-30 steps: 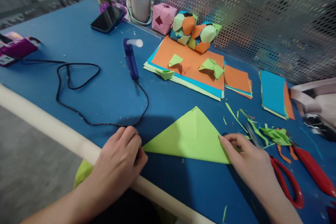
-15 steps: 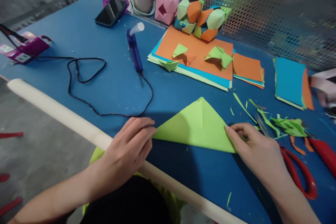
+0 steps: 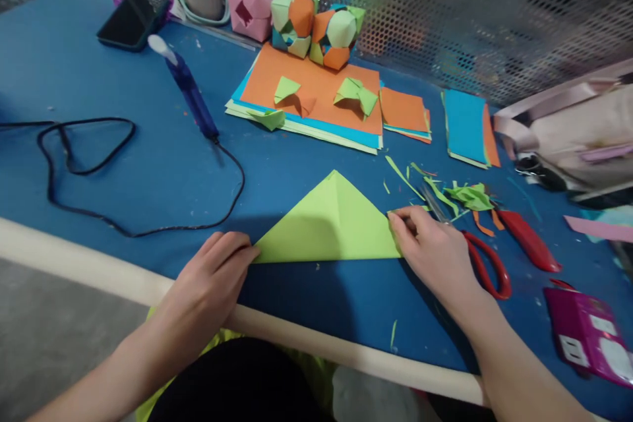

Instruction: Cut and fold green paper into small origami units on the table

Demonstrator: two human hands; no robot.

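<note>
A lime-green sheet of paper (image 3: 321,227), folded into a triangle with its peak pointing away from me, lies on the blue table. A faint vertical crease runs down from the peak. My left hand (image 3: 212,283) pinches the triangle's left corner, fingers closed. At the right corner, my right hand (image 3: 432,247) holds the paper between thumb and forefinger. Just beyond the right hand are red-handled scissors (image 3: 494,270), partly hidden by it, and green paper scraps (image 3: 469,196).
A blue glue gun (image 3: 195,99) with a trailing black cord (image 3: 168,227) lies to the left. Orange paper sheets (image 3: 316,76) with small folded pieces sit at the back, before several paper balls (image 3: 291,20). A red cutter (image 3: 529,241) and purple box (image 3: 588,330) are at right.
The view has swung to the right, bringing the purple box and a bag into sight there. Both hands still hold the triangle's corners, and its lower edge now appears more level.
</note>
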